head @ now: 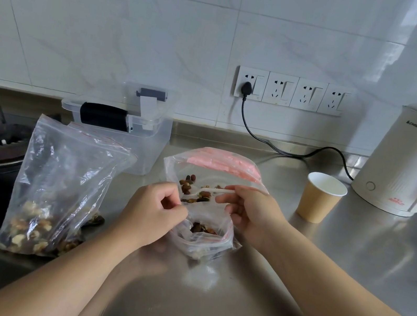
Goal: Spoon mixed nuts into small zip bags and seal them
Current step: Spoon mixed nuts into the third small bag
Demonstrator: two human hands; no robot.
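Mid-fill, I'd judge: nearest, small clear red-striped zip bag holds some nuts, left hand fingers pinching its rim open w/ seal undone, right hand fingers gripping white plastic spoon in pink-strip clear supply bag just beyond; larger clear nut bag stands left on steel tabletop.

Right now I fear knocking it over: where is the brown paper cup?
In the head view, the brown paper cup stands upright on the steel counter, right of the right hand, near the white electric kettle.
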